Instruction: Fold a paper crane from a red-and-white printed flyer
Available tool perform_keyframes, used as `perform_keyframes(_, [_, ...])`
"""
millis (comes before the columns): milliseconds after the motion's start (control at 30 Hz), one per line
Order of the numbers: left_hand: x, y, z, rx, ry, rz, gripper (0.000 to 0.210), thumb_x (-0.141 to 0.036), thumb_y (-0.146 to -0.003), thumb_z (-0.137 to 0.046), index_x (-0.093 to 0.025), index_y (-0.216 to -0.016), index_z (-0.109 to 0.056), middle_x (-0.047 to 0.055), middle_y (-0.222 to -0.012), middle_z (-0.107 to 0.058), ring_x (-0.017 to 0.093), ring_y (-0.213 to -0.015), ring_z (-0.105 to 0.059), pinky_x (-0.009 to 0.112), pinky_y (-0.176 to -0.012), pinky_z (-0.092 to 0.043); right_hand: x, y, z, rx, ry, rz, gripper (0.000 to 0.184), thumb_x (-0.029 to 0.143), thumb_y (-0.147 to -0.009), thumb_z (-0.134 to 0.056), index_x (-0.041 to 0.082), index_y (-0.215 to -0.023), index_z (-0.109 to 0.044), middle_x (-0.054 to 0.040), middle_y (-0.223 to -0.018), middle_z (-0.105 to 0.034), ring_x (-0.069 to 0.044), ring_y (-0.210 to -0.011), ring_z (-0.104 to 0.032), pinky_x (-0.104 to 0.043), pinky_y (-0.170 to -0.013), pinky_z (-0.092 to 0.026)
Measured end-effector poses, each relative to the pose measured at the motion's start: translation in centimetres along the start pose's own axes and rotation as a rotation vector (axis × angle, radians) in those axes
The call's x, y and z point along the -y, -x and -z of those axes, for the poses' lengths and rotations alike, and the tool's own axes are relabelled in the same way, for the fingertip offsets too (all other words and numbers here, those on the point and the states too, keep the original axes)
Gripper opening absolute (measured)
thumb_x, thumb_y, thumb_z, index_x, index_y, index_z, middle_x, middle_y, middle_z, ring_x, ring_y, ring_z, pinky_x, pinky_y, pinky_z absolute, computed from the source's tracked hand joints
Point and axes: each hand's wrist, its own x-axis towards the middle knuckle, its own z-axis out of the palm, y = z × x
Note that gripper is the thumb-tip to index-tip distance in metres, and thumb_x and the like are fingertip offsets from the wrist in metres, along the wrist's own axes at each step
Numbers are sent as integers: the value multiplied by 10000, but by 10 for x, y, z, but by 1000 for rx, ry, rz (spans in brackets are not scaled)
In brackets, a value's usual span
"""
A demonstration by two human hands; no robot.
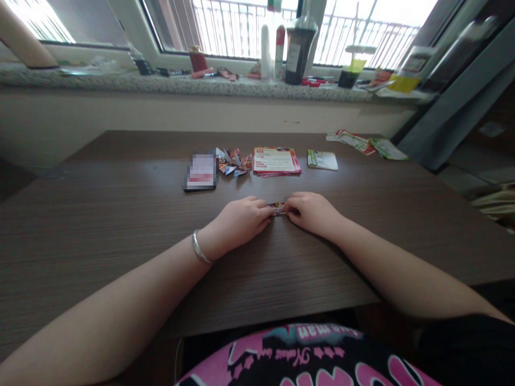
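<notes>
A small, colourfully printed paper strip (pixel 277 208), seemingly folded, lies low over the table between my hands. My left hand (pixel 245 219), below a silver bangle (pixel 200 247), is closed with its fingertips on the left end of the strip. At the other end, my right hand (pixel 313 212) pinches the strip with bent fingers. Part of the paper is hidden under the fingertips. Just beyond my hands are a pile of folded paper pieces (pixel 235 162) and a stack of printed red-edged cards (pixel 277 161).
A phone (pixel 201 171) with a blurred-out screen lies left of the folded pieces. To the right are a smaller stack of cards (pixel 322 160) and loose printed papers (pixel 362 143). Bottles, a dark cup (pixel 298 56) and small items crowd the stone windowsill (pixel 225 87) behind the table (pixel 100 225).
</notes>
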Motion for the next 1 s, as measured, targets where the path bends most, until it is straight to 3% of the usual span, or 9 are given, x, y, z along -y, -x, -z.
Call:
perform_keyframes(267, [-2,0,3,41,-38,-29,277,-296,-960,-447,-204,-1110,-661,54,-950,-649,212,-880,-603,326,-755,-497,-3,0,1,20,14,47,198,212,-856,-523,189,-888,-718,-56,-894,-691,-175,-815,-618,-270,-729,-414])
perform_keyframes(500, [-1,1,-2,43,-64,-32,287,-299,-968,-425,-204,-1101,-661,66,-957,-640,215,-874,-588,323,-709,-483,-4,3,8,71,89,207,279,297,-916,-482,234,-1081,-697,-53,-970,-694,-176,-832,-626,-277,-712,-396])
perform_keyframes(833, [-4,0,1,81,-75,-42,237,-246,-956,-449,-166,-1029,-660,83,-949,-652,209,-844,-598,319,-688,-465,1,3,6,68,115,173,258,289,-917,-487,208,-972,-726,-65,-1013,-674,-187,-902,-618,-275,-739,-410])
perform_keyframes(1000, [-9,4,4,62,-121,-24,205,-214,-939,-466,-170,-1002,-656,76,-952,-646,216,-822,-595,311,-611,-437,-1,2,9,97,129,151,279,288,-925,-469,208,-932,-736,-56,-973,-688,-173,-838,-623,-278,-720,-408])
